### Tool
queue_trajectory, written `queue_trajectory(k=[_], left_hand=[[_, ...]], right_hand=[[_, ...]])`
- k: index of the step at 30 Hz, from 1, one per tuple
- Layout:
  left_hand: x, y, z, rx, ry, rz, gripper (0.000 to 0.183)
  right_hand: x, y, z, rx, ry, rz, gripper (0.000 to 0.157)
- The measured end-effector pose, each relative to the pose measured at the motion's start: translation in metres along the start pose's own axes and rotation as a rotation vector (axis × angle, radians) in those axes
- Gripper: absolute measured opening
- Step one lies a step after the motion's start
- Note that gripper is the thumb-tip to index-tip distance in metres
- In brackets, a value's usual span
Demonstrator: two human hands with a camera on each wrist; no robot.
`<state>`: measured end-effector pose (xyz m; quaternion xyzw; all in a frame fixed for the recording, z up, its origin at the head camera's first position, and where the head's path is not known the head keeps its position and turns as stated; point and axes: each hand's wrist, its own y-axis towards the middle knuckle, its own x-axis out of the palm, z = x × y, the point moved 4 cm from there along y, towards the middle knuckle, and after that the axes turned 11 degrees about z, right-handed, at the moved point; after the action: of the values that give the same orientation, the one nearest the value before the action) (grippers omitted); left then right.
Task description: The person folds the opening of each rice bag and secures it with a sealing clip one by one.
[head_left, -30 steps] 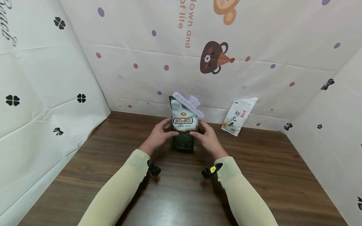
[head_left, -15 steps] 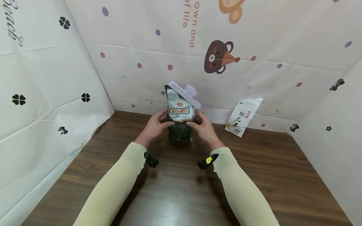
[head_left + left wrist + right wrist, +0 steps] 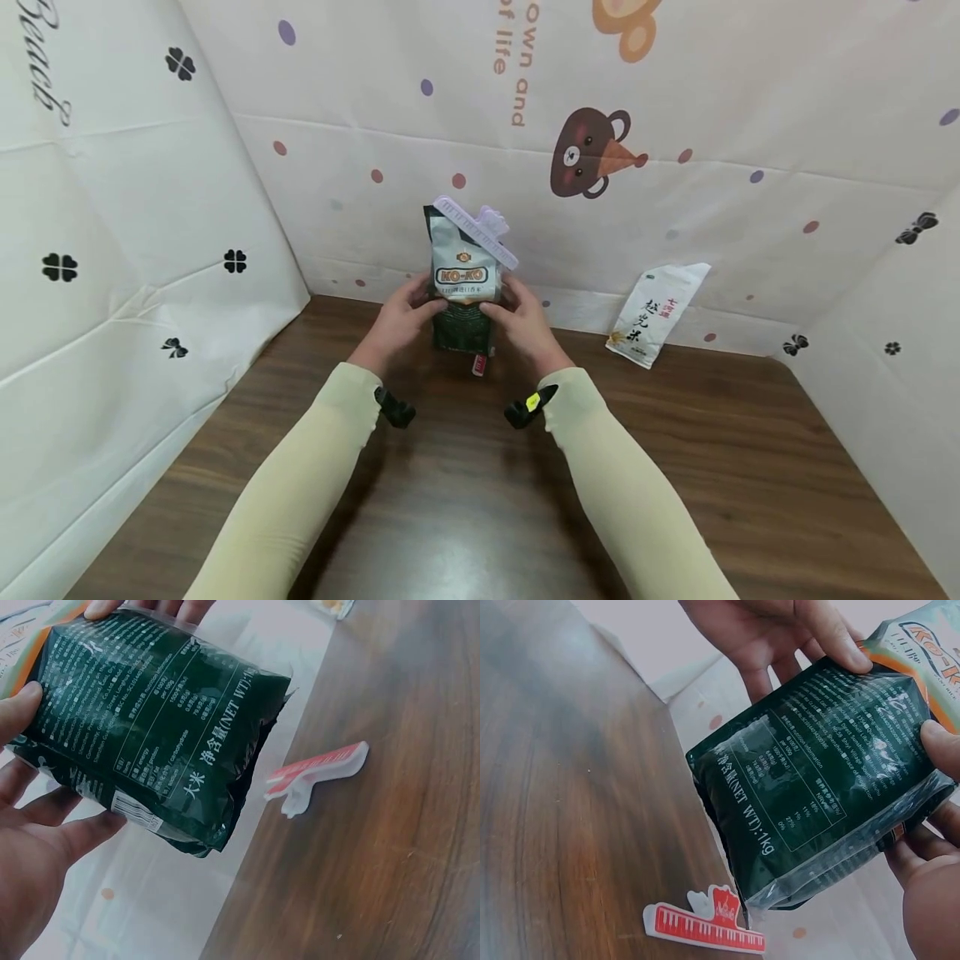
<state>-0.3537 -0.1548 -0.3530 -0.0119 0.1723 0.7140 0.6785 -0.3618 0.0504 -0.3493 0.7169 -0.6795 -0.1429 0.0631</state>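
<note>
A: Background?
B: White printed cloth walls (image 3: 352,146) around a brown wood-grain tabletop (image 3: 637,500).
A: Head view?
B: Green-and-silver plastic rice bag (image 3: 462,329) upright at the back, middle, seemingly lifted. Left hand (image 3: 393,325) and right hand (image 3: 528,327) grip a side each, thumbs in front; likely two-handed because it's full and soft. Lilac plastic clip (image 3: 476,232) slants over its top, presumably keeping it sealed. White printed packet (image 3: 658,315) leans on the back wall, probably for support. Red-and-white plastic clip with piano-key print (image 3: 479,365) peeks out below the bag, mostly hidden. Fingers behind the bag: hidden too.
A: Left wrist?
B: Bag's lower edge looks off the tabletop. Left hand pinches its side, thumb against fingers. Bag top cut off; small print unreadable.
A: Right wrist?
B: Right hand pinches the opposite side, partly cut off. "1kg" legible. Piano-key clip just beside the bag's bottom; touching or not, can't tell.
</note>
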Motion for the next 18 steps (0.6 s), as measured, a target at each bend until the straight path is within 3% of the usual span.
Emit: queue_trajectory(k=[7, 18], left_hand=[[-0.01, 0.006, -0.007, 0.045, -0.02, 0.015, 0.053], [-0.026, 0.016, -0.022, -0.02, -0.018, 0.067, 0.055]], right_hand=[[0.017, 0.011, 0.007, 0.029, 0.064, -0.019, 0.066], [0.041, 0.025, 0.015, 0.128, 0.066, -0.045, 0.063]])
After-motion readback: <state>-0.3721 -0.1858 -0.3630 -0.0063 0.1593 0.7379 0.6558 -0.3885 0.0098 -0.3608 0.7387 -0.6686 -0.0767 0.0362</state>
